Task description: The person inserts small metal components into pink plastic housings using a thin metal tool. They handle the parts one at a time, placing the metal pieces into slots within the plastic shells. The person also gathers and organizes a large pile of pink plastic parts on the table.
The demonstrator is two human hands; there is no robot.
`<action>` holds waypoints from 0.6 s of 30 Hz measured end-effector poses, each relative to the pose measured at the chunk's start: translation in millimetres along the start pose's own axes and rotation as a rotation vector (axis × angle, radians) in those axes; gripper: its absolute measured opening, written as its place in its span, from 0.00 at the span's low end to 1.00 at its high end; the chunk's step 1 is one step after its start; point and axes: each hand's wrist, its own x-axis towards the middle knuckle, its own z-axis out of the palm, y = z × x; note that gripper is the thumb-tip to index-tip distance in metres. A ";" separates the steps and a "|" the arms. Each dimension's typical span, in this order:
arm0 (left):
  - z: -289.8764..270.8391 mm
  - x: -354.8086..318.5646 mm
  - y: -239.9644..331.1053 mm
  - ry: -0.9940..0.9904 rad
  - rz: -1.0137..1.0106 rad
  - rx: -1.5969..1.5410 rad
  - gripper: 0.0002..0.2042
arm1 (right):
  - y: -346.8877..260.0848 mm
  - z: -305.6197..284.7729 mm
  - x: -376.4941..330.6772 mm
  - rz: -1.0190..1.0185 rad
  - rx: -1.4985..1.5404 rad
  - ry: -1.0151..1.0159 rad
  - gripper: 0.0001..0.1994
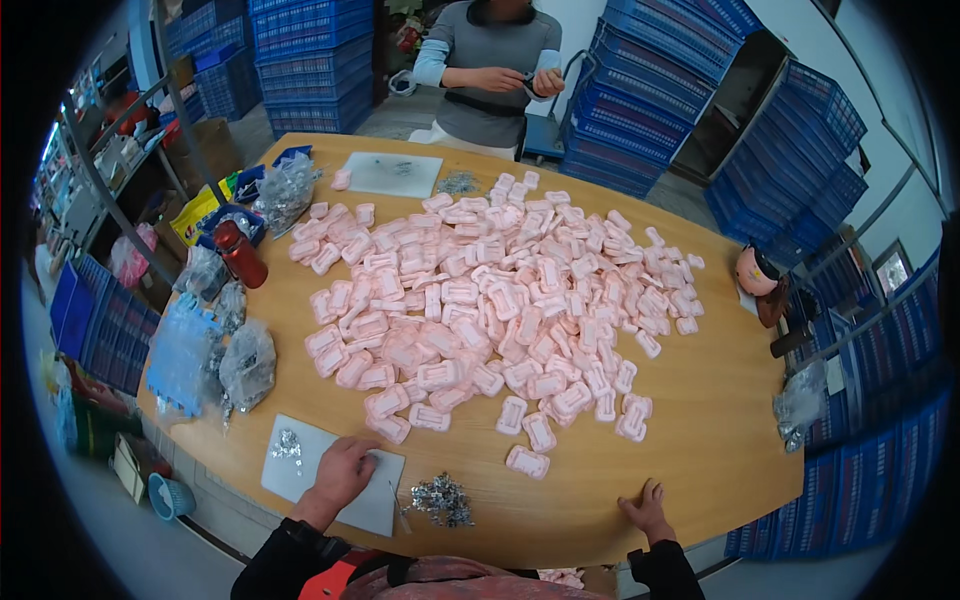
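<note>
My left hand (345, 470) rests over a white board (372, 512) at the table's near left, its fingers curled down; what they hold, if anything, is hidden. Small shiny metal pieces (288, 446) lie on that board's left part. Just right of the board is a thin tool (401, 508) with a pale end, and beyond it a loose pile of silvery metal pieces (442, 500). Near the front edge at right, my right hand (649, 511) touches the tabletop, fingers apart and holding nothing. A wide heap of pale pink plastic parts (480, 290) covers the table's middle.
Clear bags (247, 365), light blue trays (183, 350) and a red flask (240, 255) line the left side. Across the wooden table (700, 400) stands a person (490, 70) handling a small dark item, near another white board (392, 174). Blue crates (640, 90) are stacked around.
</note>
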 end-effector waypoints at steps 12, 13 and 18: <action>-10.6 -100.4 -77.3 0.351 -0.780 -0.032 0.12 | 47.8 15.7 29.4 -0.098 -0.098 -0.122 0.55; -1.6 -121.3 -93.3 0.407 -0.838 -0.058 0.11 | 47.8 16.1 31.2 -0.119 -0.102 -0.122 0.55; 26.4 -183.9 -125.9 0.419 -0.891 0.112 0.15 | 32.6 0.9 24.2 -0.092 -0.074 -0.137 0.53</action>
